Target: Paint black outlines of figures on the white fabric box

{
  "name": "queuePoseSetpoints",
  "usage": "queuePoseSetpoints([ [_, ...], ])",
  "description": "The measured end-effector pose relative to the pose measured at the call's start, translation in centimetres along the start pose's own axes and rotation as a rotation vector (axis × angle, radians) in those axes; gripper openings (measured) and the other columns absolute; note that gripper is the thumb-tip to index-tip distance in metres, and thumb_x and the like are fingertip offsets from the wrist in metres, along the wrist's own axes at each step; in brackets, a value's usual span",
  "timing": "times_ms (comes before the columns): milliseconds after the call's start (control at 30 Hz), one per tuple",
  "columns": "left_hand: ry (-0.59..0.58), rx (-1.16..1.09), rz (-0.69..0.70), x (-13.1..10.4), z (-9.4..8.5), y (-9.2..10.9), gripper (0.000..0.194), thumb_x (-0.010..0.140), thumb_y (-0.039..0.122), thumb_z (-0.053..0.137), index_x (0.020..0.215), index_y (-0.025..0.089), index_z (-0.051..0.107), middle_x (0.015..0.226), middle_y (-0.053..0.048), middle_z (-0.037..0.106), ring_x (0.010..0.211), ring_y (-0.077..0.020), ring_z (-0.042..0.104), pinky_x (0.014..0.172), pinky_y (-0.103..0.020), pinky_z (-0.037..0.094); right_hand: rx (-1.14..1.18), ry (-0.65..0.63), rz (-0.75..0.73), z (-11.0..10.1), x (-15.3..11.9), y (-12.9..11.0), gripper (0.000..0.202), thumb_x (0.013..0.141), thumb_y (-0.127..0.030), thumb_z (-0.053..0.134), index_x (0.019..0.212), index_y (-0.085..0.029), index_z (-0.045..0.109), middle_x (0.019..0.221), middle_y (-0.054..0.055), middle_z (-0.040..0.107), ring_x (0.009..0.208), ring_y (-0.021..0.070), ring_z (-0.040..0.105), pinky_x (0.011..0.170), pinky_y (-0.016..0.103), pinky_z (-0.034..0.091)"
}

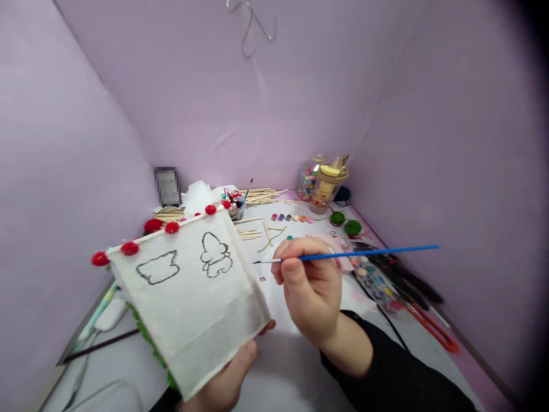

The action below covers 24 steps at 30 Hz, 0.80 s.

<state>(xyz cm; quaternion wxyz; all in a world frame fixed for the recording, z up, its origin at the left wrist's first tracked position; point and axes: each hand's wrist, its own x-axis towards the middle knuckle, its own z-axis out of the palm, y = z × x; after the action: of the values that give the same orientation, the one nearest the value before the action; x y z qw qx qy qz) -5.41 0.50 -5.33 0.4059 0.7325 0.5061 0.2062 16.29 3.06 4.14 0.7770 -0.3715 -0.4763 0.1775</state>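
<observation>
My left hand (227, 377) grips the lower edge of a white fabric-covered piece (193, 320), thumb in front and a fingertip showing at its right corner. Red pompoms (172, 228) line its tilted top edge, and green trim (148, 337) runs down its left side. Two black outlines are drawn on the fabric, a cloud-like shape on the left and a figure on the right. Between thumb and fingers, my right hand (311, 286) pinches a thin blue paintbrush (364, 252). Its dark tip points left, beside the fabric's right edge.
Small paint pots (292, 218) stand in a row at the back centre. Behind them are wooden sticks (266, 196), a cup (328, 189) and a jar of colourful balls (307, 182). Green yarn balls (352, 227), a bag of paints (377, 283) and orange-handled scissors (437, 332) lie right.
</observation>
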Motion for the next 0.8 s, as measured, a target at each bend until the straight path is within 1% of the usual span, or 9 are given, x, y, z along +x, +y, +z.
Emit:
queuePoseSetpoints([
  [100,0.043,0.02,-0.054,-0.6,0.2,-0.3,0.041,0.099,0.061,0.061,0.113,0.034,0.088,0.126,-0.003,0.087,0.145,-0.0339,0.063,0.137,-0.05,0.022,0.001,-0.01,-0.068,1.9,-0.8,-0.4,0.012,0.106,-0.036,0.06,0.099,-0.026,0.062,0.079,-0.001,0.062,0.071,0.0167,0.063,0.063,0.032,0.051],
  [167,0.083,0.019,-0.105,-0.9,0.6,-0.4,0.045,0.096,0.062,0.063,0.122,0.032,0.084,0.134,-0.005,0.083,0.153,-0.0339,0.054,0.137,-0.051,0.022,-0.001,-0.032,-0.114,2.7,-1.2,-0.2,0.008,0.106,-0.03,0.058,0.1,-0.026,0.062,0.078,-0.002,0.061,0.069,0.016,0.061,0.063,0.032,0.05],
  [300,0.19,-0.03,-0.159,-1.2,0.8,0.5,0.058,0.087,0.059,0.068,0.139,0.032,0.074,0.139,-0.005,0.08,0.153,-0.0336,0.054,0.131,-0.05,0.039,-0.093,-0.081,-0.176,3.3,-1.7,-0.2,0.006,0.103,-0.021,0.057,0.099,-0.024,0.06,0.076,-0.002,0.059,0.065,0.0145,0.059,0.06,0.03,0.047],
  [367,0.142,-0.076,-0.225,-1.4,0.5,1.0,0.06,0.089,0.057,0.07,0.144,0.034,0.07,0.139,-0.004,0.08,0.152,-0.0323,0.056,0.128,-0.047,0.044,-0.138,-0.088,-0.182,3.2,-1.7,-0.3,0.008,0.102,-0.019,0.056,0.096,-0.024,0.058,0.074,-0.003,0.056,0.062,0.0136,0.056,0.058,0.029,0.044],
  [467,0.109,-0.108,-0.296,-1.7,0.2,1.7,0.063,0.088,0.056,0.074,0.148,0.035,0.067,0.14,-0.003,0.08,0.151,-0.0331,0.058,0.127,-0.048,0.046,-0.187,-0.085,-0.189,2.9,-1.5,-0.5,0.011,0.102,-0.018,0.057,0.093,-0.024,0.058,0.07,-0.005,0.051,0.059,0.0122,0.051,0.055,0.027,0.04],
  [600,0.205,-0.084,-0.331,-1.8,0.9,2.6,0.069,0.083,0.055,0.075,0.148,0.035,0.067,0.144,-0.003,0.078,0.153,-0.0363,0.055,0.129,-0.052,0.043,-0.204,-0.088,-0.211,3.0,-1.3,-0.4,0.011,0.101,-0.016,0.058,0.094,-0.024,0.059,0.07,-0.005,0.052,0.06,0.0119,0.052,0.055,0.027,0.04],
  [667,0.243,-0.074,-0.341,-1.8,1.2,2.6,0.071,0.081,0.056,0.075,0.148,0.033,0.068,0.143,-0.003,0.078,0.151,-0.0385,0.056,0.129,-0.053,0.043,-0.195,-0.101,-0.225,3.1,-1.3,-0.3,0.01,0.101,-0.016,0.057,0.095,-0.024,0.058,0.072,-0.004,0.054,0.061,0.0121,0.053,0.056,0.027,0.042],
  [733,0.123,-0.089,-0.324,-1.9,1.1,1.9,0.071,0.081,0.055,0.077,0.148,0.034,0.068,0.138,-0.004,0.081,0.145,-0.0398,0.062,0.123,-0.052,0.05,-0.187,-0.108,-0.238,3.2,-1.3,-0.3,0.011,0.101,-0.015,0.056,0.096,-0.024,0.058,0.073,-0.004,0.054,0.061,0.0121,0.053,0.057,0.027,0.043],
  [800,0.144,-0.095,-0.297,-2.1,0.9,0.9,0.067,0.086,0.051,0.076,0.15,0.035,0.066,0.135,-0.003,0.082,0.14,-0.0368,0.068,0.121,-0.048,0.053,-0.18,-0.115,-0.241,3.2,-1.3,-0.4,0.011,0.101,-0.014,0.055,0.096,-0.024,0.059,0.073,-0.004,0.055,0.061,0.0122,0.053,0.058,0.027,0.044],
])
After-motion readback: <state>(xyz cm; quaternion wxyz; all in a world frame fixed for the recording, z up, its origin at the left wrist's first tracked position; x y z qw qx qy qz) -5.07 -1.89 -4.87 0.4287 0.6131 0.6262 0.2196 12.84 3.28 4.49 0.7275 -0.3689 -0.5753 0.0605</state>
